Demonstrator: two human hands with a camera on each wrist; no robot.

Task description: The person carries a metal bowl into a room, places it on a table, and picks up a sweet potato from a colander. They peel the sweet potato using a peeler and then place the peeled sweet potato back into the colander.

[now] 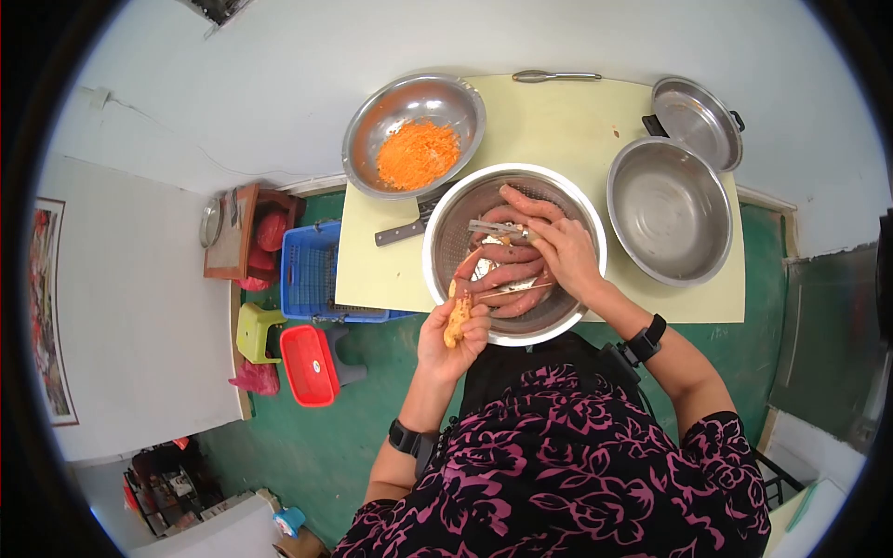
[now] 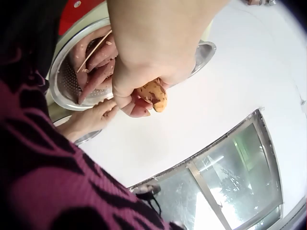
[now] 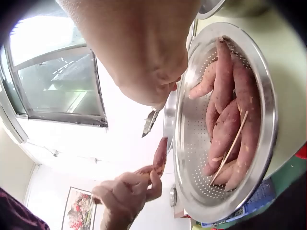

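My left hand [image 1: 446, 337] grips a sweet potato [image 2: 154, 96] near the front left rim of a perforated steel colander [image 3: 274, 120]. Peeled yellow flesh shows at its lower end, flecked with bits of skin, while red skin remains toward its upper end. In my right hand [image 1: 569, 259] is a metal peeler [image 1: 498, 229], held above the colander, its blade pointing left, apart from the sweet potato in the right wrist view [image 3: 149, 123]. Several unpeeled sweet potatoes [image 3: 247, 96] lie in the colander, with a thin wooden stick [image 3: 230, 147] across them.
A steel bowl of shredded orange food [image 1: 419, 153] stands at the back left, beside a knife [image 1: 400, 233]. To the right are a steel bowl [image 1: 670, 209] and a pan [image 1: 698, 121]. A blue crate [image 1: 310, 270] and red basin [image 1: 310, 365] are left of the table.
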